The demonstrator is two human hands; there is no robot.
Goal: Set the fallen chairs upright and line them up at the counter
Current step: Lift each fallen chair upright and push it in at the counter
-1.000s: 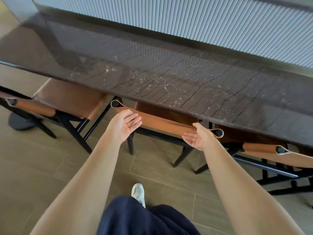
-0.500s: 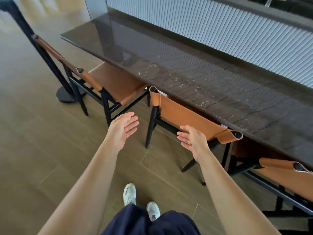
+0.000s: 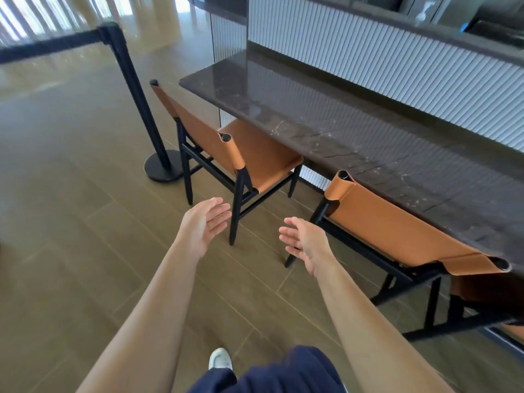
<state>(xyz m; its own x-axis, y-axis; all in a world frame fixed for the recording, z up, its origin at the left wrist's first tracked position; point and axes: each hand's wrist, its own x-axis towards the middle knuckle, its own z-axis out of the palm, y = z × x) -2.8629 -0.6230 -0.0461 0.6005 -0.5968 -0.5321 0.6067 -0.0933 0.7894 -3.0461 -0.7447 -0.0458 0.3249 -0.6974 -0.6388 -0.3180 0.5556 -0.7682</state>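
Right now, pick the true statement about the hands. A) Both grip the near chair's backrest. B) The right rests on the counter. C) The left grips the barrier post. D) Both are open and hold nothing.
D: the left hand and the right hand hover over the floor, fingers straight, touching nothing.

Both hands empty, fingers straight, palms facing each other. Between the fingertips of left hand [image 3: 202,226] and right hand [image 3: 304,242]: bare floor [image 3: 71,222], nothing in the way.

Just past the left fingertips: black rear leg of far chair [image 3: 204,134], with its backrest higher and further ahead.

Right of the right fingers: near chair [image 3: 397,231], backrest and slanted leg.

Beyond both chairs: counter [image 3: 340,123] overhangs the seats.

Left of the left fingers: open floor up to stanchion post [image 3: 133,89].
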